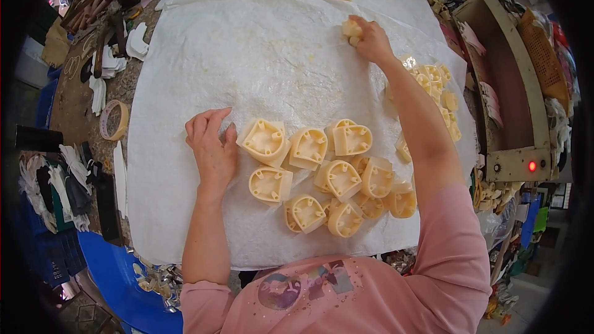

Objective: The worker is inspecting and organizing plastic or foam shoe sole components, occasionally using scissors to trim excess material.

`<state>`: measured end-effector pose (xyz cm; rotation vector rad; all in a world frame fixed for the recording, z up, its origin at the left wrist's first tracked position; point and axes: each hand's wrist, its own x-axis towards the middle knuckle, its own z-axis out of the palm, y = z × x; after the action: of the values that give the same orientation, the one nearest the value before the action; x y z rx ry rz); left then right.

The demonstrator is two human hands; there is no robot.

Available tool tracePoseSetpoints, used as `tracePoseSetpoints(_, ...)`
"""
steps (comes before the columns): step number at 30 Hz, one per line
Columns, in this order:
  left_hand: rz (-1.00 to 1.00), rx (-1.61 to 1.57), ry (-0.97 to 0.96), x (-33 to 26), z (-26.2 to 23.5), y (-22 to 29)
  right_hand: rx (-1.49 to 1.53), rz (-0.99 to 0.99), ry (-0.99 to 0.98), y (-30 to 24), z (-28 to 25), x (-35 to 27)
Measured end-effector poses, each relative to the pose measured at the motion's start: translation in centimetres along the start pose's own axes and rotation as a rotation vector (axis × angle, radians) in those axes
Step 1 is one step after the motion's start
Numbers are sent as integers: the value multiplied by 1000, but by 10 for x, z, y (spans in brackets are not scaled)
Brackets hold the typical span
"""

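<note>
Right hand [371, 40] fingers pinch a cream plastic piece [351, 29]; left hand [212, 145] fingers spread flat on white cloth [247, 55].

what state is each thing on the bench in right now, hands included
left hand: flat, palm down on the white sheet, holding nothing
right hand: closed around one cream part
cream part: held at the sheet's far side
near pile of cream parts: loose, hollow sides up, some overlapping
white sheet: spread out, wrinkled
tape roll: lying flat off the sheet
red lamp: lit
</note>
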<state>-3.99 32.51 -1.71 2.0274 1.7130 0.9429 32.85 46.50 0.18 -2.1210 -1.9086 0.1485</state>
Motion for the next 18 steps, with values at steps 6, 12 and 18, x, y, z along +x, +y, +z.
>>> tracePoseSetpoints(6, 1, -26, 0, 1, 1, 3, 721, 405, 392, 52, -21, 20)
tracePoseSetpoints(12, 13, 19, 4, -1, 3, -1, 866, 276, 447, 33, -82, -15)
tracePoseSetpoints(18, -7, -24, 33, 1, 5, -6, 828, -192, 13, -64, -99, -139)
